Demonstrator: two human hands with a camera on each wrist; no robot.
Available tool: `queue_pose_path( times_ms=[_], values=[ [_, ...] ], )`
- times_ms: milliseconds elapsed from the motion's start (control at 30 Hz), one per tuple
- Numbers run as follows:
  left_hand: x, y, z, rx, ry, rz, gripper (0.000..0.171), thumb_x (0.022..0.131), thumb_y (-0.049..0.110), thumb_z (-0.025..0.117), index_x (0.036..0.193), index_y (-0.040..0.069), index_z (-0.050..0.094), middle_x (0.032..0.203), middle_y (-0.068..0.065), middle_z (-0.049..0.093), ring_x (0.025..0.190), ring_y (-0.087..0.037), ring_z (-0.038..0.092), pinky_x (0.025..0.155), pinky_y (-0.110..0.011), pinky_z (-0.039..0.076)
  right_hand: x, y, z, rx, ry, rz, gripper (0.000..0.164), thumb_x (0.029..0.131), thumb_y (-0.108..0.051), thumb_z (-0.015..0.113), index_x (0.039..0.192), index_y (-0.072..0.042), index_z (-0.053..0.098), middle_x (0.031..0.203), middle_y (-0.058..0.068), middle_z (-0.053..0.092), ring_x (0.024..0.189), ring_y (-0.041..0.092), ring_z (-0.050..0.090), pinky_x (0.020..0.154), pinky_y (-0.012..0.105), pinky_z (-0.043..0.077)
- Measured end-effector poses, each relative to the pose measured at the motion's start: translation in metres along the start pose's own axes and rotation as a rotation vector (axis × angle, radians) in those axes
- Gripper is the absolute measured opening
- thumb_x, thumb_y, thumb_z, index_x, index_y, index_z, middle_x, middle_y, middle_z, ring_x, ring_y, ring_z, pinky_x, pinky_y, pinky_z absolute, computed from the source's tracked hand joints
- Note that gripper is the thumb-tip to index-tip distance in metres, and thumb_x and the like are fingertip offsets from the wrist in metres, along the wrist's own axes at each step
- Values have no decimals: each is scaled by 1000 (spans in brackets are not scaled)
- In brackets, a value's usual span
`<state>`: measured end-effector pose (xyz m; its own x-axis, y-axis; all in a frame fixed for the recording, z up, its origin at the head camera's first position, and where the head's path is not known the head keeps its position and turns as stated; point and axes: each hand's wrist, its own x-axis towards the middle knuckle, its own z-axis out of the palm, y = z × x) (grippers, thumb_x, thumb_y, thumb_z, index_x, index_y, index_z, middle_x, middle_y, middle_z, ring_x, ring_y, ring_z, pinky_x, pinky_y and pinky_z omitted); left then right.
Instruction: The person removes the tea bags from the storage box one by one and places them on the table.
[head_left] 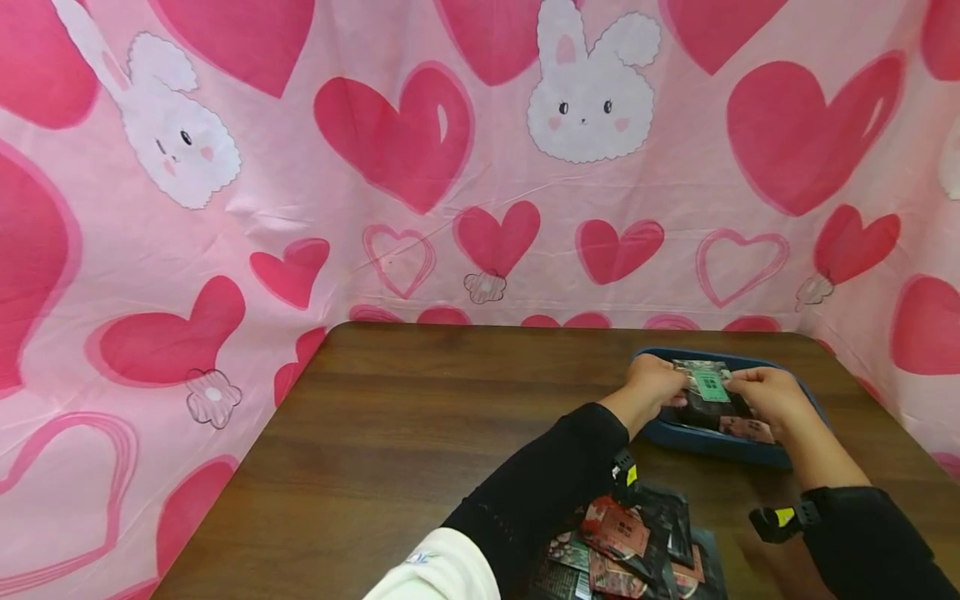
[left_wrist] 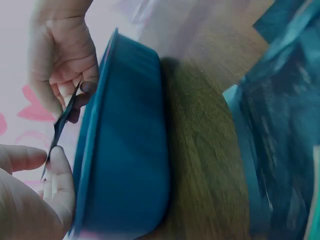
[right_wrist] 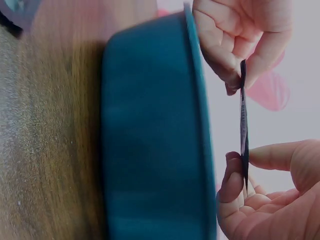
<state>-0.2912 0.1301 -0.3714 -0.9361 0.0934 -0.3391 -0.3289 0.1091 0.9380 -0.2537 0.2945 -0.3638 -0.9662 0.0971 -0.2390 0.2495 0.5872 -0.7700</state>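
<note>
Both hands hold one flat dark packet (head_left: 708, 384) with a green label above the blue basin (head_left: 712, 446). My left hand (head_left: 654, 385) pinches its left edge, and my right hand (head_left: 772, 398) pinches the right edge between thumb and fingers. In the left wrist view the packet (left_wrist: 59, 125) appears edge-on between the two hands, beside the basin's rim (left_wrist: 95, 120). The right wrist view also has the packet (right_wrist: 244, 120) as a thin strip. Inside the basin lies another packet (head_left: 746, 429) with a reddish label, partly hidden by the right hand.
A pile of dark packets (head_left: 626, 537) with red and green labels lies at the table's front, partly behind the left sleeve (head_left: 547, 475). The brown wooden table (head_left: 420, 433) extends left. A pink curtain (head_left: 360, 167) with hearts and rabbits hangs behind.
</note>
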Motion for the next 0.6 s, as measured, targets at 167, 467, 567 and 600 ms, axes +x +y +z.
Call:
queue_pose_path(
  times_ms=[167,467,567,600],
  values=[
    [-11,-3,-22,-67,-113,34,28,82,-2,70,108,4,61,82,-6,61,53,-14,55,70,-40,58,-14,-12,7,2,-15,-76,61,100,-34,44,132,17,35,132,38,33,111,45,39,85,46,47],
    [-30,-21,-67,-100,-274,63,17,81,-9,67,89,1,55,65,-10,61,49,-14,57,55,-30,57,-36,-31,31,-9,-67,-160,52,98,-27,51,127,15,42,90,4,59,74,14,49,63,29,45],
    [-39,-25,-82,-80,-330,49,20,82,-8,66,96,2,56,67,-11,62,50,-14,58,55,-30,57,-43,-34,41,-3,-91,-189,48,97,-25,53,124,14,44,87,2,60,75,12,50,64,28,44],
    [-42,-27,-87,-72,-350,41,22,83,-8,66,98,4,55,68,-11,63,50,-14,59,55,-29,57,-45,-35,44,1,-97,-198,46,97,-23,54,123,14,45,86,2,61,77,12,51,65,28,45]
  ],
)
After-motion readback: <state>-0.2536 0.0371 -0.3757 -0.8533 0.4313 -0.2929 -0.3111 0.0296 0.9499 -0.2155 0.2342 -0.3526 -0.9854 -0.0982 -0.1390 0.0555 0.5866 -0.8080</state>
